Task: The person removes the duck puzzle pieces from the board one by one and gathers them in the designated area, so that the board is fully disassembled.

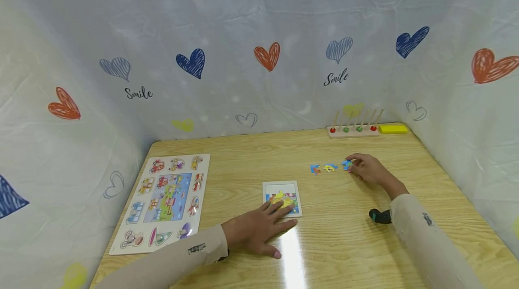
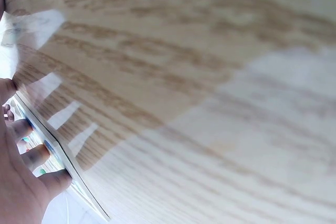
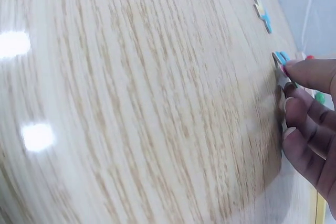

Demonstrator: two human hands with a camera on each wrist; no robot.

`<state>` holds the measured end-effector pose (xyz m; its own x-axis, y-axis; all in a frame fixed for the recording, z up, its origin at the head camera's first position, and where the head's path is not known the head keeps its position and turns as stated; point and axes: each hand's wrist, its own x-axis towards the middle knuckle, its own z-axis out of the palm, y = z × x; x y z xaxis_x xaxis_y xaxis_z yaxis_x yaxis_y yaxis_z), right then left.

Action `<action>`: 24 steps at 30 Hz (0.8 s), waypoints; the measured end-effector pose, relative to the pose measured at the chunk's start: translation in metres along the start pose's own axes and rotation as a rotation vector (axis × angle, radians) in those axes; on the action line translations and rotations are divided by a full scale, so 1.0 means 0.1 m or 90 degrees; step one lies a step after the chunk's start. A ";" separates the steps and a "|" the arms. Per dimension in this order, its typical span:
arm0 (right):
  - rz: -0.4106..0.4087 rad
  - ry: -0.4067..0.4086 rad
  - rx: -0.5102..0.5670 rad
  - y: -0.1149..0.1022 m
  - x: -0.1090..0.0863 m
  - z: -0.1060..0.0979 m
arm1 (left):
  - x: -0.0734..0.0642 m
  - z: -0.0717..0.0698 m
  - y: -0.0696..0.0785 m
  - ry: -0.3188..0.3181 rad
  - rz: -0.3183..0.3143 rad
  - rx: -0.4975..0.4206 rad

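My left hand (image 1: 265,229) lies with spread, straight fingers over the lower part of a small white-framed jigsaw puzzle (image 1: 279,184). Several pieces fill the frame's lower part, while its upper strip shows bare white backing. In the left wrist view, fingertips (image 2: 62,178) rest on the frame's edge. My right hand (image 1: 368,169) pinches a blue puzzle piece (image 1: 346,165) between thumb and fingers, close over the table. To its left lie two loose pieces: a blue one with yellow (image 1: 330,168) and a blue one with orange (image 1: 315,169).
A large vehicle peg puzzle board (image 1: 204,176) lies at the left. Toward the back right stand a wooden peg rack (image 1: 352,132) with red and green beads and a yellow block (image 1: 393,129). A black strap-like object (image 1: 380,216) sits by the right sleeve. Patterned curtains enclose the table.
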<state>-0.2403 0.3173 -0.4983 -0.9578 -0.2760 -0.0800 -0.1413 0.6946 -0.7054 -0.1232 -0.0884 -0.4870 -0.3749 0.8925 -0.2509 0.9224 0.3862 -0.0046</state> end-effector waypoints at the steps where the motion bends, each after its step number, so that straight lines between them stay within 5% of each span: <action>1: 0.001 0.000 -0.004 0.00 0.01 0.00 | 0.00 0.00 0.00 -0.002 -0.001 -0.001; 24: -0.026 0.006 -0.135 -0.03 0.05 -0.02 | 0.01 -0.05 0.02 -0.019 -0.009 0.014</action>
<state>-0.2454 0.3151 -0.4958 -0.9524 -0.3013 -0.0461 -0.2290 0.8072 -0.5440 -0.1225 -0.0858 -0.4828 -0.3846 0.8799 -0.2790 0.9193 0.3924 -0.0299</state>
